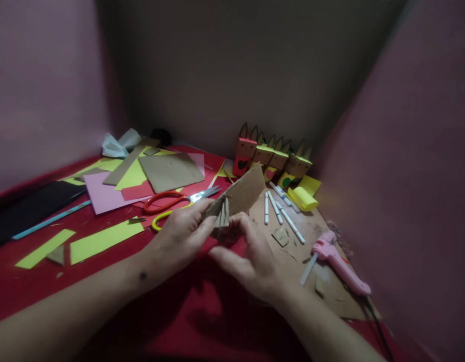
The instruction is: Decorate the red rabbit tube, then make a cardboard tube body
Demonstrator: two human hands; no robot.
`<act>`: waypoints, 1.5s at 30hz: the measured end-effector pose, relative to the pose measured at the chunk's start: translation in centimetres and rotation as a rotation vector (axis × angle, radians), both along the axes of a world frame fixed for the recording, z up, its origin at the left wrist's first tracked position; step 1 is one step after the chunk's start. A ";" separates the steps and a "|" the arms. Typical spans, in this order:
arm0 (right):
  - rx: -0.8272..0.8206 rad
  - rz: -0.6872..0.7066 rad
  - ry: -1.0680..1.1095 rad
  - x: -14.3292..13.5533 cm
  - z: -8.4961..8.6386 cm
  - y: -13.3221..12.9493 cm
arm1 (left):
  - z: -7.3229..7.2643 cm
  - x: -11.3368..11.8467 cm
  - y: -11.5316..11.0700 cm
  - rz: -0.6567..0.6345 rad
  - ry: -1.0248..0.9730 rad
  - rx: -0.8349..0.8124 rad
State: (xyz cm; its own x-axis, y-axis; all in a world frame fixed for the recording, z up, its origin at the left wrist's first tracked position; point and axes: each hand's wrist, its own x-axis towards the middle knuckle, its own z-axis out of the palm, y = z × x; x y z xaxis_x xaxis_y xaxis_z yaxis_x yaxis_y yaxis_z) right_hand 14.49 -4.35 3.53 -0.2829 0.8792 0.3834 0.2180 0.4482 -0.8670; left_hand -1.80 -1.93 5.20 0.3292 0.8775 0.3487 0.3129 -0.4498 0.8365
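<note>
A folded piece of cardboard [247, 190] is held up in front of me, one end torn or creased into thin strips. My left hand [189, 223] pinches its left end, the thumb lying beside the strips. At its lower edge my right hand [251, 251] has curled fingers against the cardboard, while the thumb stands apart from it; part of those fingers is hidden. Just behind my left hand lie scissors [168, 197] with one red and one yellow handle, their blades pointing to the right.
Pink paper [104, 193], yellow strips [106, 241] and a flat cardboard sheet [172, 172] lie on the red cloth at left. To the right are white markers [290, 222], a pink glue gun [340, 264] with its cord and a yellow roll [303, 198]. Several eared box figures [246, 151] stand behind.
</note>
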 end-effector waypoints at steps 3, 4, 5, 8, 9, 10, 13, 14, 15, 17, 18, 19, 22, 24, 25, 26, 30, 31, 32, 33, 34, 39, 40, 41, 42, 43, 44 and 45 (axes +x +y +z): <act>0.336 -0.214 -0.319 -0.2 -0.3 0.0 | 0.4 0.2 0.2 -0.112 -0.231 -0.274; 0.397 -0.280 -0.380 -0.2 -0.5 0.1 | 0.4 0.3 0.2 -0.125 -0.272 -0.339; 0.435 -0.327 -0.423 -0.2 -0.7 0.2 | 0.5 0.5 0.2 -0.123 -0.292 -0.385; 0.500 -0.365 -0.495 -0.1 -1.0 0.6 | 0.4 0.8 0.1 -0.092 -0.296 -0.451; 0.508 -0.357 -0.504 0.0 -1.0 0.7 | 0.3 0.9 0.1 -0.087 -0.305 -0.464; 0.508 -0.343 -0.511 0.1 -0.9 0.7 | 0.3 0.9 0.1 -0.093 -0.318 -0.481; 0.493 -0.297 -0.539 0.3 -0.7 0.7 | 0.3 0.9 0.2 -0.159 -0.353 -0.529; 0.508 -0.285 -0.555 0.4 -0.7 0.7 | 0.3 0.8 0.2 -0.185 -0.362 -0.536; 0.538 -0.278 -0.576 0.5 -0.7 0.7 | 0.3 0.8 0.2 -0.208 -0.366 -0.542; 0.621 -0.265 -0.625 0.5 -0.7 0.7 | 0.2 0.8 0.2 -0.220 -0.355 -0.548; 0.657 -0.264 -0.645 0.5 -0.8 0.7 | 0.1 0.8 0.2 -0.216 -0.343 -0.549; 0.684 -0.266 -0.657 0.5 -0.8 0.7 | 0.0 0.8 0.2 -0.211 -0.327 -0.544; 0.715 -0.278 -0.642 0.6 -1.1 0.6 | -0.3 0.9 0.3 -0.179 -0.277 -0.521; 0.703 -0.272 -0.615 0.6 -1.2 0.5 | -0.4 1.0 0.3 -0.153 -0.253 -0.533; 0.696 -0.266 -0.604 0.7 -1.3 0.5 | -0.4 1.0 0.3 -0.144 -0.246 -0.546; 0.688 -0.263 -0.592 0.7 -1.3 0.5 | -0.5 1.0 0.4 -0.140 -0.245 -0.556; 0.659 -0.273 -0.560 0.8 -1.1 0.4 | -0.3 1.2 0.3 -0.132 -0.262 -0.550; 0.653 -0.277 -0.552 0.8 -1.1 0.4 | -0.2 1.2 0.3 -0.127 -0.268 -0.549; 0.649 -0.281 -0.546 0.8 -1.0 0.4 | -0.1 1.2 0.2 -0.124 -0.276 -0.552; 0.642 -0.285 -0.540 0.9 -1.0 0.5 | -0.1 1.3 0.2 -0.122 -0.286 -0.559; 0.638 -0.289 -0.533 0.9 -1.0 0.5 | -0.1 1.3 0.2 -0.117 -0.295 -0.565; 0.606 -0.261 -0.576 1.1 -1.1 0.8 | -1.0 1.1 0.6 -0.077 -0.186 -0.494; 0.618 -0.244 -0.610 1.1 -1.1 0.8 | -1.3 1.0 0.8 -0.073 -0.113 -0.410; 0.641 -0.224 -0.659 1.1 -1.1 0.8 | -1.7 0.8 1.1 -0.064 -0.028 -0.294; 0.681 -0.197 -0.717 1.2 -1.0 0.8 | -2.1 0.7 1.3 -0.051 0.062 -0.154; 0.731 -0.166 -0.778 1.2 -1.0 0.8 | -2.4 0.6 1.5 -0.034 0.151 -0.003; 0.784 -0.138 -0.830 1.2 -0.9 0.8 | -2.7 0.5 1.7 -0.014 0.225 0.146; 0.831 -0.115 -0.866 1.2 -0.8 0.7 | -2.9 0.4 1.8 0.005 0.280 0.280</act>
State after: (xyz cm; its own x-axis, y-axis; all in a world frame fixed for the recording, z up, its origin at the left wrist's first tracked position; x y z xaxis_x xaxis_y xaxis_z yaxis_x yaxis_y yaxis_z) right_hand 15.69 -3.61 2.75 -0.6623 0.4909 0.5660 0.6598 0.7400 0.1303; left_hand -1.37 -0.18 2.33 0.4415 0.7633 0.4717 0.5147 -0.6460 0.5637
